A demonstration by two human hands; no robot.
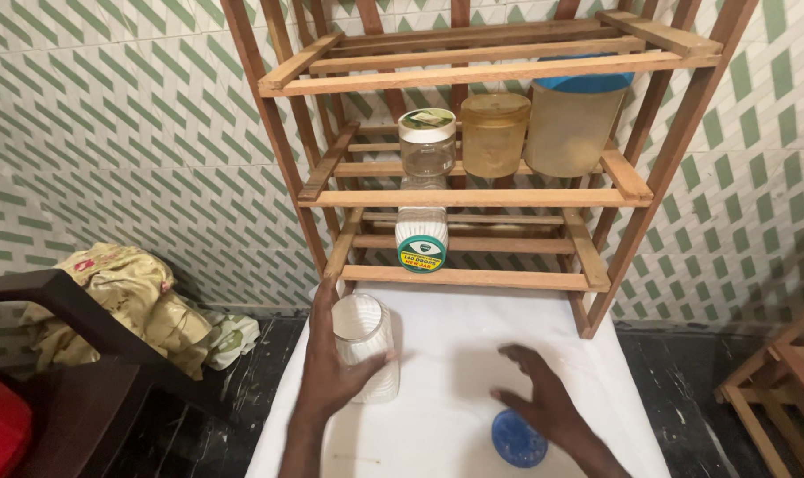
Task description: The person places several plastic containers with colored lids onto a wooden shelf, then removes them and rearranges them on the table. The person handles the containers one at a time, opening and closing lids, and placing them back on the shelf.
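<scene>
L hand (pixel 336 367) wrapped round open clear plastic jar (pixel 365 345) on white counter (pixel 455 345). R hand (pixel 544 398) empty, fingers spread, just above blue lid (pixel 518 440).

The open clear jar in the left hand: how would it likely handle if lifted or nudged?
The clear jar looks empty, so it is probably light. The left hand wraps its ribbed wall, which should help the hold. Upright and lidless on the white surface, it could tip if pushed high up. The right hand is beside a blue lid.
</scene>
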